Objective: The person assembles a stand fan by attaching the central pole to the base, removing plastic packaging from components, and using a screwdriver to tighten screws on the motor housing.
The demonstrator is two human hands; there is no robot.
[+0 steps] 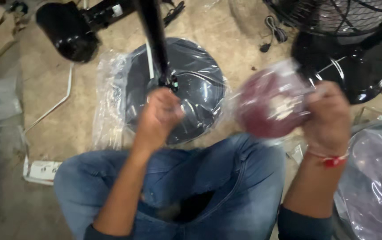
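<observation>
Looking down from the head view, we clench our left hand [160, 116] around the black pole [155, 42], steadying it upright on the plastic-wrapped round base [200, 89], while our right hand [328, 116] grips a bagged dark-red disc [268, 106] beside it, above our knees.

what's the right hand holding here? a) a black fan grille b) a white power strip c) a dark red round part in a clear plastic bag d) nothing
c: the right hand has its grip closed on a dark red round part wrapped in clear plastic, raised above the knees, while the left hand grips the foot of the black pole.
</observation>
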